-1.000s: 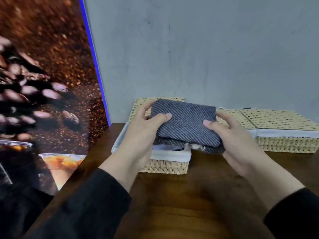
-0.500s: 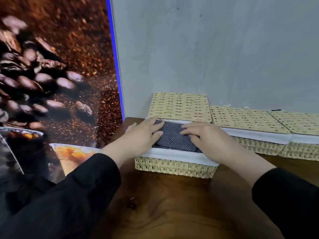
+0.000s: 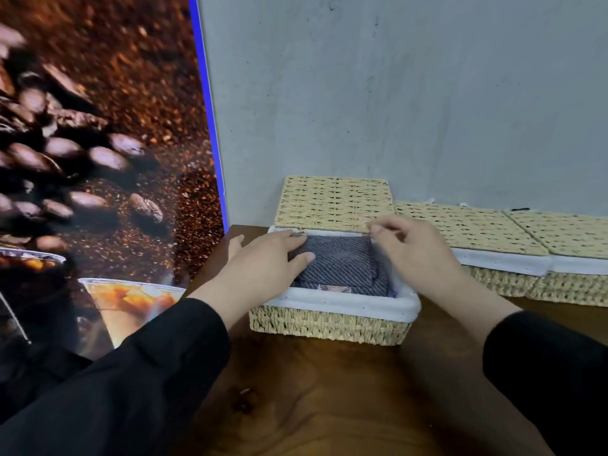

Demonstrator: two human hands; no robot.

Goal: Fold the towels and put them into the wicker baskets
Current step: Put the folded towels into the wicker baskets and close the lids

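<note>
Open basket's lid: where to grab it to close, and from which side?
Judging by its pose, the lid leans back against the wall, apparently hinged along the basket rear rim. Pinch its free top edge from above and swing it toward you. The right hand is nearest; the left hand rests on the towel.

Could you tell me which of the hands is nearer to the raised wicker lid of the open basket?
Right. The right hand reaches up to the front edge of the lid, fingertips about touching it. The left hand lies lower, resting on the folded towel inside the basket.
</note>
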